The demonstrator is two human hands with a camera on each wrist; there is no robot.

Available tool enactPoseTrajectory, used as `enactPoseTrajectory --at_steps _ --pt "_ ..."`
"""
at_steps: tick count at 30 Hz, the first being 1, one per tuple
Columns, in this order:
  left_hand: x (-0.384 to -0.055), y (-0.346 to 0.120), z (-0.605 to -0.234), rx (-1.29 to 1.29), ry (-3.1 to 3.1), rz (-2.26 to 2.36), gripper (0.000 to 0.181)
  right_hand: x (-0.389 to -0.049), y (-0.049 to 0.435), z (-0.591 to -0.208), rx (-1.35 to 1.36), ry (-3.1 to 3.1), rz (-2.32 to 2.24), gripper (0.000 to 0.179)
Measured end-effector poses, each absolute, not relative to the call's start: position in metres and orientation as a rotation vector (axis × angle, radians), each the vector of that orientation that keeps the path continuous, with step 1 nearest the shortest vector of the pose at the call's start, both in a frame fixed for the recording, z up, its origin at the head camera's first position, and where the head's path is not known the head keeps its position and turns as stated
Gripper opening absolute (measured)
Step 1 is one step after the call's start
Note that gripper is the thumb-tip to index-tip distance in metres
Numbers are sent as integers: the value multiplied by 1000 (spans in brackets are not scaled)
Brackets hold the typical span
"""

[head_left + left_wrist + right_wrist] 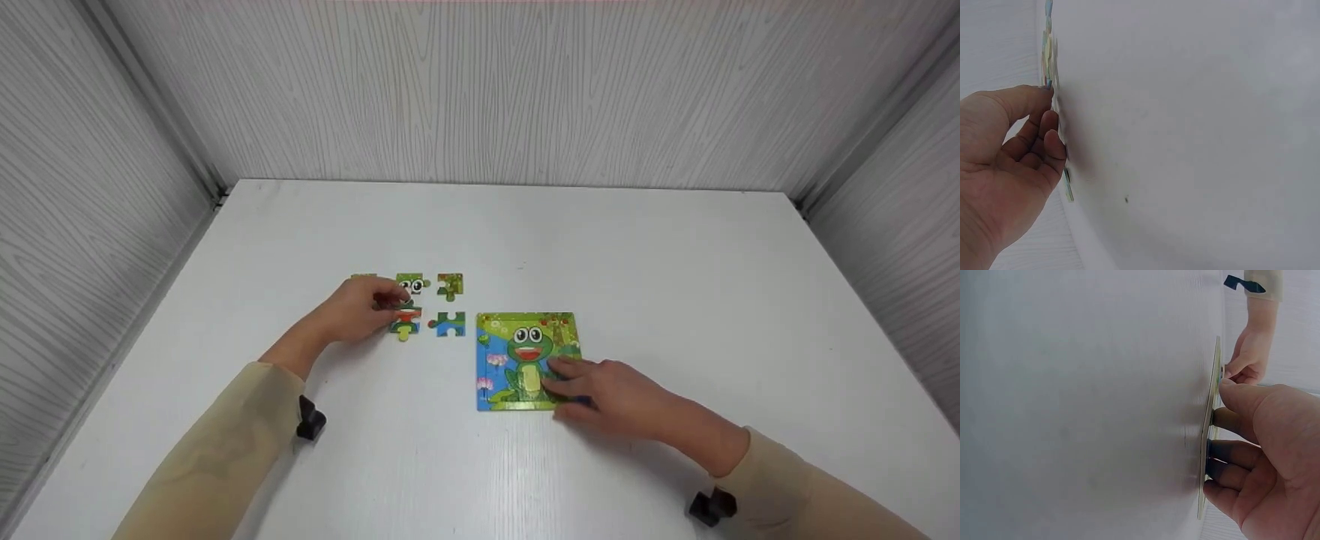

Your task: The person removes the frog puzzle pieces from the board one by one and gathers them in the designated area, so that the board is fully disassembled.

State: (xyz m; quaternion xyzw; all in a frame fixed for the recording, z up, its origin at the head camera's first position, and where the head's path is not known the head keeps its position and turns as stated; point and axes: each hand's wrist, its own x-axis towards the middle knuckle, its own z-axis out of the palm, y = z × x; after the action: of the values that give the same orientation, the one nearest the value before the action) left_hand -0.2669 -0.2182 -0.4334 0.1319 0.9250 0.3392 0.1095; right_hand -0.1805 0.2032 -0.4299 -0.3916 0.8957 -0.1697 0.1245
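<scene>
Centre-left of frame, the left grip (pixel 365 309) curls at the frog-mouth piece (pixel 406 323); I cannot confirm pinching. Lower centre, the right grip (pixel 613 395) rests uncurled on the frog board (pixel 528 367).

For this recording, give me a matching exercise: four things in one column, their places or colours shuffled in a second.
Things
1. left hand
2. right hand
3. frog board
4. left sleeve

Places or colours
A. beige
B. at the loose puzzle pieces
C. resting on the frog board
D. flat on the white table, picture side up

Pairs: 1-B, 2-C, 3-D, 4-A
</scene>
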Motion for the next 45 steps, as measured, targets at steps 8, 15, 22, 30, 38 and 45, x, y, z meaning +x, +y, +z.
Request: enactPoseTrajectory --at_steps 8,15,22,30,38,45 --pt "-270 -218 -437 377 2725 991 24 -180 204 -431 -1133 2617 -489 47" --pt "-270 -216 -436 354 2729 962 24 -180 204 -430 -1115 2616 -479 49" --pt "-268 -217 -434 346 2731 953 25 -181 204 -429 -1126 2615 -490 48" --pt "-267 -218 -436 336 2735 966 25 -180 203 -430 -1144 2619 -487 47" --pt "-267 -219 -436 348 2714 973 25 -180 205 -431 -1168 2617 -494 46" --pt "-266 -219 -434 343 2695 962 28 -181 204 -430 -1163 2615 -495 47"
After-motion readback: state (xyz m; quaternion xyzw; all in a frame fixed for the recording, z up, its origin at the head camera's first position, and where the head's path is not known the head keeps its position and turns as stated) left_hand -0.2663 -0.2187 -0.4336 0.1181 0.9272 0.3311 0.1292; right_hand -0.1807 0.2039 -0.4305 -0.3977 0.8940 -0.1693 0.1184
